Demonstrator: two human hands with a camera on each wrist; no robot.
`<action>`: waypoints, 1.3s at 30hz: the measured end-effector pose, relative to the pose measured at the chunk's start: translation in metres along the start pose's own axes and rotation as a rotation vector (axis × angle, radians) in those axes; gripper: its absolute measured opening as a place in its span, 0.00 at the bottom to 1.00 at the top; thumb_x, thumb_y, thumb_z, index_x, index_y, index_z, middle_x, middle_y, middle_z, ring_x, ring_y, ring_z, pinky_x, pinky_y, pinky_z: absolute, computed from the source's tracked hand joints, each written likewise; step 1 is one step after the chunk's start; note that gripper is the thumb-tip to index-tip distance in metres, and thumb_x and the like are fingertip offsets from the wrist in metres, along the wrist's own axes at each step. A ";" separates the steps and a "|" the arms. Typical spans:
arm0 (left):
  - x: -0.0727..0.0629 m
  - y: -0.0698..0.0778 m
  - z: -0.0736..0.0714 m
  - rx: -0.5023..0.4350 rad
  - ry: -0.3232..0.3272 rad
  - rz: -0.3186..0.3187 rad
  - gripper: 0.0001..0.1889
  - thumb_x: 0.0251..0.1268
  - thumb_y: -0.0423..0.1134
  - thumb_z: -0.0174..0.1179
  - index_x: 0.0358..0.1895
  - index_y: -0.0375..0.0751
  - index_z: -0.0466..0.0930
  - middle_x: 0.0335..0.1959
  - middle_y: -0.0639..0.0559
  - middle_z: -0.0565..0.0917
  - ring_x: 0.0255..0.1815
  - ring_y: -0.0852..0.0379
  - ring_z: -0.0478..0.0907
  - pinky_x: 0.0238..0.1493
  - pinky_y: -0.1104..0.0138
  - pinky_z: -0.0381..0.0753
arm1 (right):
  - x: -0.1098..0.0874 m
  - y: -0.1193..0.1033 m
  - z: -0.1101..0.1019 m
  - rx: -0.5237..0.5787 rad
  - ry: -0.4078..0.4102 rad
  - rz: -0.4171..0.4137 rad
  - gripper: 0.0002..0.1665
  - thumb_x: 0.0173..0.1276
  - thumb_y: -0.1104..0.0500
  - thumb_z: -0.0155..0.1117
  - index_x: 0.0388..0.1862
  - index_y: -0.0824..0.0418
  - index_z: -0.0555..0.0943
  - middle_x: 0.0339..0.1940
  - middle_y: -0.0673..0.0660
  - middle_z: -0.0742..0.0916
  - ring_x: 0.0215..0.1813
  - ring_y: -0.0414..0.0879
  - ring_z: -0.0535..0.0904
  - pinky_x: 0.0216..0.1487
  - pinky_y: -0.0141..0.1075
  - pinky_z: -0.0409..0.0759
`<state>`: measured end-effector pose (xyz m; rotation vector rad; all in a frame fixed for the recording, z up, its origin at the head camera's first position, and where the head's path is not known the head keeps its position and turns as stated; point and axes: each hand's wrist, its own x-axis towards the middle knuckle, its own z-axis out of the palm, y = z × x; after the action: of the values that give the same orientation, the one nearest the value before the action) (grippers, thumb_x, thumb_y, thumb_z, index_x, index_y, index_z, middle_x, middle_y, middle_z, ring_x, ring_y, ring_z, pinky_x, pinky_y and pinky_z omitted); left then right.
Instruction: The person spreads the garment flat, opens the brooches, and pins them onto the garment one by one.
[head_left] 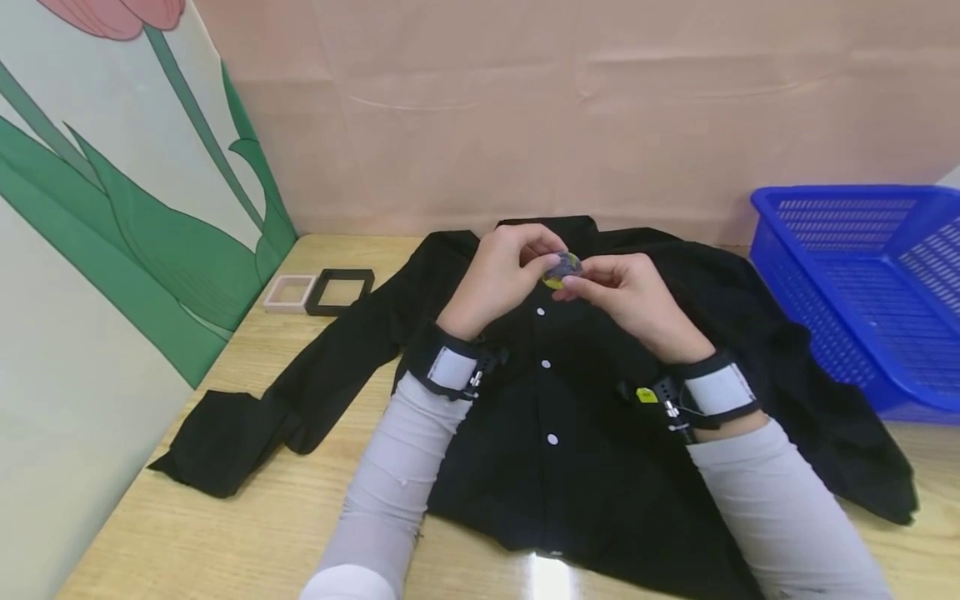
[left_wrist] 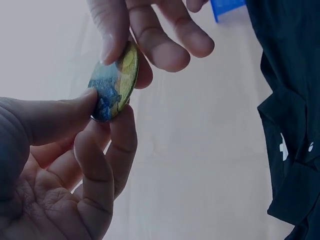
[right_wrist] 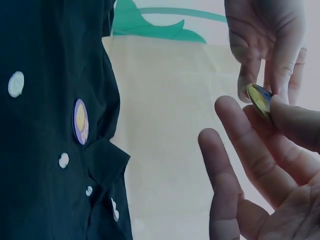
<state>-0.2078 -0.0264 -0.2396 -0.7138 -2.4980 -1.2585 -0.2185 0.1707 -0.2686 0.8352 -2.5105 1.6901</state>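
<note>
Both hands hold a round button badge point(head_left: 562, 270) with a blue and yellow picture, raised above a black shirt point(head_left: 487, 467). My left hand point(head_left: 501, 273) pinches one edge between thumb and fingers. Opposite it, my right hand point(head_left: 637, 300) pinches the other edge with thumb and fingers. In the left wrist view the badge point(left_wrist: 114, 85) is tilted, its printed face partly turned to the camera. A second badge point(right_wrist: 80, 121), purple-rimmed with a yellow middle, is on the shirt front in the right wrist view. The shirt lies spread, front up, with white buttons point(head_left: 552, 439).
A blue plastic basket point(head_left: 787, 275) stands at the right, close to the shirt's sleeve. On the left of the wooden table point(head_left: 187, 542) are a pink square frame point(head_left: 272, 293) and a black one point(head_left: 311, 302). A pink cloth backdrop point(head_left: 480, 125) rises behind.
</note>
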 end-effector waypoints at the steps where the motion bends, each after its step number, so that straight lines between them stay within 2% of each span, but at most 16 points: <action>1: 0.000 0.000 0.000 -0.006 -0.006 0.002 0.07 0.69 0.32 0.61 0.45 0.36 0.85 0.41 0.47 0.89 0.36 0.57 0.81 0.42 0.73 0.79 | 0.000 0.000 0.001 0.013 0.002 0.005 0.13 0.69 0.62 0.66 0.46 0.71 0.85 0.36 0.57 0.91 0.42 0.44 0.89 0.52 0.25 0.81; 5: -0.001 -0.002 -0.002 -0.010 -0.027 -0.013 0.08 0.68 0.32 0.62 0.47 0.36 0.85 0.44 0.46 0.88 0.39 0.56 0.83 0.44 0.72 0.80 | 0.000 0.001 0.003 0.037 0.021 0.022 0.14 0.70 0.60 0.66 0.46 0.71 0.85 0.35 0.53 0.91 0.42 0.42 0.89 0.52 0.26 0.81; 10: -0.002 -0.004 -0.005 0.007 -0.079 -0.075 0.11 0.68 0.34 0.62 0.50 0.35 0.84 0.43 0.44 0.88 0.40 0.54 0.82 0.44 0.70 0.80 | 0.001 0.000 0.003 -0.062 0.025 0.055 0.15 0.73 0.55 0.62 0.45 0.67 0.84 0.36 0.47 0.91 0.43 0.36 0.87 0.46 0.32 0.78; 14: -0.002 -0.006 -0.006 0.012 -0.123 -0.114 0.10 0.70 0.36 0.61 0.48 0.34 0.84 0.38 0.45 0.87 0.37 0.53 0.80 0.40 0.70 0.79 | 0.002 -0.001 0.004 -0.116 0.002 0.053 0.15 0.75 0.55 0.59 0.47 0.66 0.82 0.39 0.49 0.91 0.43 0.33 0.86 0.44 0.33 0.76; 18: -0.002 -0.007 -0.007 0.016 -0.156 -0.127 0.09 0.71 0.36 0.60 0.45 0.34 0.83 0.35 0.44 0.86 0.36 0.53 0.80 0.37 0.71 0.76 | 0.003 -0.001 0.007 -0.123 -0.001 0.036 0.16 0.76 0.55 0.58 0.47 0.67 0.81 0.37 0.51 0.91 0.41 0.34 0.85 0.42 0.31 0.77; 27: -0.001 -0.007 -0.006 0.036 -0.213 -0.138 0.09 0.73 0.37 0.57 0.47 0.34 0.81 0.35 0.43 0.85 0.33 0.56 0.77 0.33 0.72 0.71 | 0.002 -0.001 0.010 -0.098 0.013 0.034 0.15 0.77 0.56 0.56 0.47 0.69 0.79 0.35 0.43 0.89 0.40 0.34 0.85 0.42 0.29 0.77; 32: 0.000 -0.007 -0.004 0.024 -0.210 -0.149 0.08 0.74 0.36 0.56 0.46 0.35 0.81 0.37 0.41 0.85 0.32 0.56 0.75 0.33 0.71 0.70 | 0.002 0.001 0.010 -0.115 0.020 -0.016 0.15 0.77 0.56 0.56 0.46 0.68 0.80 0.35 0.47 0.90 0.40 0.36 0.84 0.41 0.30 0.77; 39: 0.001 -0.010 0.001 -0.005 -0.198 -0.145 0.07 0.74 0.35 0.55 0.44 0.34 0.80 0.34 0.45 0.84 0.34 0.55 0.78 0.33 0.72 0.71 | 0.003 0.003 0.009 -0.170 0.053 -0.045 0.14 0.77 0.56 0.56 0.43 0.65 0.83 0.33 0.55 0.90 0.35 0.43 0.77 0.38 0.30 0.74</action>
<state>-0.2142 -0.0301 -0.2470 -0.7009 -2.7514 -1.2997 -0.2196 0.1628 -0.2743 0.8153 -2.5351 1.4410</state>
